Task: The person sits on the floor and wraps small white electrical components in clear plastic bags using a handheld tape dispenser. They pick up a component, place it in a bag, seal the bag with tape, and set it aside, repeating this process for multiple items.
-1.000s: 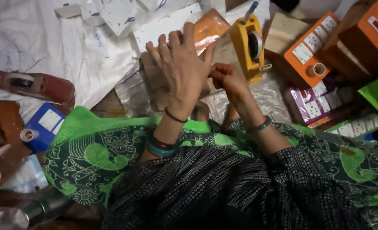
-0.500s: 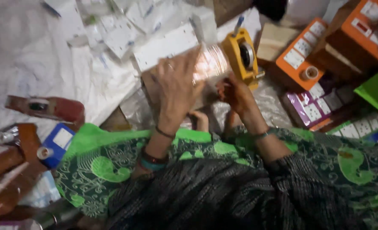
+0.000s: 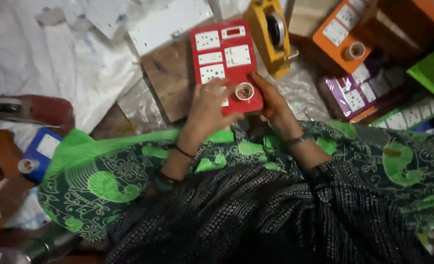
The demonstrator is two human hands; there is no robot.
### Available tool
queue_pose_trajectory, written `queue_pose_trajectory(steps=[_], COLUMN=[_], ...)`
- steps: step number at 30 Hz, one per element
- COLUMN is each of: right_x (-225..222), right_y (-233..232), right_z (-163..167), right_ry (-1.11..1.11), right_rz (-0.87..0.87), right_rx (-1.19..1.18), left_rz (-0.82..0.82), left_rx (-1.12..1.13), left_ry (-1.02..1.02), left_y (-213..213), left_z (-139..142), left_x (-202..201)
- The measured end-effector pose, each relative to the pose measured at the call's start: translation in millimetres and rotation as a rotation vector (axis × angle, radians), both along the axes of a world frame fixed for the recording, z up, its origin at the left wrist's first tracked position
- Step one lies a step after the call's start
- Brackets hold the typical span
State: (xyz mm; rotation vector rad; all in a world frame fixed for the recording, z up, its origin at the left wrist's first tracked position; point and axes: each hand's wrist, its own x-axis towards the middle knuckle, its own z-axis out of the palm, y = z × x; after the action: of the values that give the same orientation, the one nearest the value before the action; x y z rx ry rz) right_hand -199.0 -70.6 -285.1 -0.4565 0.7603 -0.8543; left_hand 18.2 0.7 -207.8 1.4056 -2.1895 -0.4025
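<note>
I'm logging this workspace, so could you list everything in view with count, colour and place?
Switch board: one, red, centre, held in both hands.
Tape dispenser: one, yellow, right of it.
Orange board: one, upper right.
Purple board: one, right.
Blue board: one, left.
White sheet: one, upper left.
Wooden plank: one, brown, under the red board.
Left hand: on the board's lower left.
Right hand: at its lower right edge.

L hand (image 3: 208, 105) & R hand (image 3: 270, 100) grip red switch board (image 3: 225, 58); yellow tape dispenser (image 3: 271, 34) at its 2 o'clock.
</note>
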Motion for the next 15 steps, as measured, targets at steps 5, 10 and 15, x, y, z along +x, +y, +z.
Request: queue_pose_trajectory(steps=[5, 10, 15], right_x=[2.2, 13.9, 29.1], right_y=[0.7, 1.4, 13.5], right_z=[4.0, 30.9, 66.7], right_ry=[0.336, 0.343, 0.439], right_rz=[0.002, -0.052, -0.002], right_rx=[-0.052, -0.056, -0.304], left_rz=[0.309, 0.378, 0.357], left_rx=[0.163, 0.509, 0.493], left_ry=[0.255, 0.527, 0.886], left_y=[-19.6, -23.4, -41.9], left_z=[-33.8, -57.9, -104.2], left_x=[30.0, 32.8, 40.1])
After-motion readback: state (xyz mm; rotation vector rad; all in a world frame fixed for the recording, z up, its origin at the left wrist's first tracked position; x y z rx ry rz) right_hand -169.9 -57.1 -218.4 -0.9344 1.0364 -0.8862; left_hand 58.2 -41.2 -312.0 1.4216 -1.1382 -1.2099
